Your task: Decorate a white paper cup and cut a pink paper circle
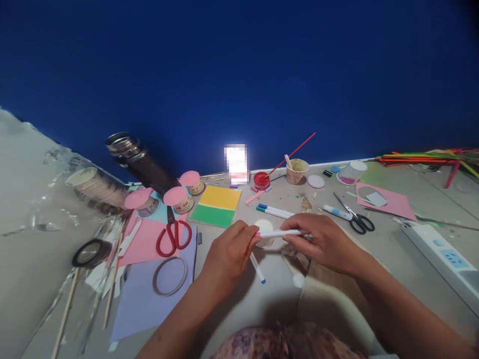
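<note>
A white marker (277, 233) with a pink end lies level between my two hands. My left hand (234, 249) is closed on its pink end, fingers pinched together. My right hand (318, 237) grips the other end between thumb and fingers. Just behind the marker is a round white lid or cup (265, 225), partly covered by it. A second marker with a blue tip (258, 269) lies on the table below my left hand. Behind my right hand rest markers with blue and green ends (275, 211).
Red-handled scissors (174, 238), a tape roll (170, 276) and coloured paper (149, 299) lie left, beside pink-topped paper cups (178, 199) and a dark flask (145, 164). A red paint pot (261, 180) stands behind. Right are black scissors (357, 219) and a power strip (445, 254).
</note>
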The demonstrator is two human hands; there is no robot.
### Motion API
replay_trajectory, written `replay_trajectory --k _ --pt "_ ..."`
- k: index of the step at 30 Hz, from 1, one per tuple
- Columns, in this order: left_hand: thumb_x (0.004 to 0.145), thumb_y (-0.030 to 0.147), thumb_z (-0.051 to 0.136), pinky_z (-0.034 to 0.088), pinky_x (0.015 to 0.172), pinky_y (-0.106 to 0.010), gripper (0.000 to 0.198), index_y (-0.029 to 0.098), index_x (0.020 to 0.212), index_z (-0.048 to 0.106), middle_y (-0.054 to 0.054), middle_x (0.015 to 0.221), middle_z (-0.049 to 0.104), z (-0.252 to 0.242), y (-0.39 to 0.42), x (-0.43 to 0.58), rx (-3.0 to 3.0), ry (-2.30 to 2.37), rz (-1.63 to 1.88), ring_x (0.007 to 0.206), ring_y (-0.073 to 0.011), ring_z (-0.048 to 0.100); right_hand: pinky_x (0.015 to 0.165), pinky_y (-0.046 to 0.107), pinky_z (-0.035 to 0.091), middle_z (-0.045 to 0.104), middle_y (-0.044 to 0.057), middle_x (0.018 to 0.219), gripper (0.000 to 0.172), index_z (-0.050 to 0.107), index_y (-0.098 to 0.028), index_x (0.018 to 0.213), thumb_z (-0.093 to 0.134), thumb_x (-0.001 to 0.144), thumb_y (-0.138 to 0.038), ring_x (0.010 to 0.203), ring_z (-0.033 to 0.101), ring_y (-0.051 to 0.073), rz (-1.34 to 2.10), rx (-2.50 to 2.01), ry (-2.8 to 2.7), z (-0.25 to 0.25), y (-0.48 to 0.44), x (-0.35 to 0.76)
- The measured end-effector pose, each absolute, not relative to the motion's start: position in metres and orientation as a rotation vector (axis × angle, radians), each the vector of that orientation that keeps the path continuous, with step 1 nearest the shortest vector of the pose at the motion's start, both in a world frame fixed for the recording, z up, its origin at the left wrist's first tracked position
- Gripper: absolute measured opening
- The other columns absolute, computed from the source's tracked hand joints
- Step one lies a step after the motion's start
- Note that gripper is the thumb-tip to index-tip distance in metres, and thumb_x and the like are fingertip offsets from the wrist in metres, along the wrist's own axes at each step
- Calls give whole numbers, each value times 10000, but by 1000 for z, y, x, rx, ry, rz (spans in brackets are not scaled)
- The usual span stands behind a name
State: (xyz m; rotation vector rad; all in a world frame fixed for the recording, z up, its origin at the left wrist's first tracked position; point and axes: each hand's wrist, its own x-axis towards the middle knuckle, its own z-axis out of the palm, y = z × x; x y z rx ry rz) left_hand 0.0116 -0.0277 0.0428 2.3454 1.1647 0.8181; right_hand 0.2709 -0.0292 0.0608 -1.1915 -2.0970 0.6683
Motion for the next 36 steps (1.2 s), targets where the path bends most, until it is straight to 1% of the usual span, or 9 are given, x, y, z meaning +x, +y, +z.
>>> replay_trajectory --k 8,14,16,18,22,25,27,30,36 --pt "1129 308 457 449 662 -262 326 192 952 705 -18 817 606 47 -55 15 2123 1097 796 728 -154 590 474 249 443 738 29 615 380 844 -187 947 767 910 -558 491 576 134 1388 -1048 -1354 36 -53 244" --pt "1081 399 508 453 687 -323 369 226 856 744 -34 780 632 41 -50 -2 1920 1210 743 717 -198 590 410 228 409 702 21 562 315 829 -194 829 876 807 -505 441 524 110 1396 -1081 -1039 21 -52 238" --pt "1032 429 565 461 708 -359 350 252 782 735 -48 778 672 35 -42 -20 1801 1360 867 744 -240 610 348 193 287 571 -37 456 306 774 -222 725 906 751 -496 378 401 78 1224 -1059 -782 24 -42 264" --pt "986 452 616 466 731 -385 307 273 773 746 -60 813 712 28 -32 -35 1673 1515 984 793 -285 631 370 188 314 470 -74 439 274 750 -238 719 913 735 -457 387 316 59 1089 -953 -686 29 -31 292" --pt "982 435 620 486 793 -427 275 277 806 760 -73 796 664 12 -9 -31 1724 1549 948 800 -297 610 401 179 348 515 -57 522 315 749 -219 774 951 694 -448 447 362 63 1199 -930 -636 29 -17 305" --pt "851 287 721 468 1063 -560 134 250 961 789 -125 1026 732 3 1 -11 1794 1468 895 1095 -374 638 416 160 351 567 -47 562 430 745 -195 812 1001 629 -488 471 409 55 1291 -955 -526 17 -14 284" --pt "742 206 786 369 1213 -615 514 243 1253 740 -142 1372 680 -1 -2 0 1829 1393 860 1362 -402 546 423 153 344 566 -51 570 449 743 -181 831 1005 632 -486 476 409 48 1344 -953 -488 7 -13 274" --pt "716 243 853 328 1259 -632 877 243 1531 532 -161 1588 529 -5 -14 12 1714 1339 772 1481 -383 464 425 154 337 563 -57 570 433 739 -176 842 993 659 -476 478 404 49 1381 -935 -475 -6 -14 274" --pt "698 222 872 406 1183 -576 671 249 1342 684 -142 1442 640 -10 -16 39 1533 1342 888 1384 -374 535 422 163 331 570 -55 567 445 749 -173 883 982 666 -485 472 407 57 1410 -938 -463 -20 -12 279"
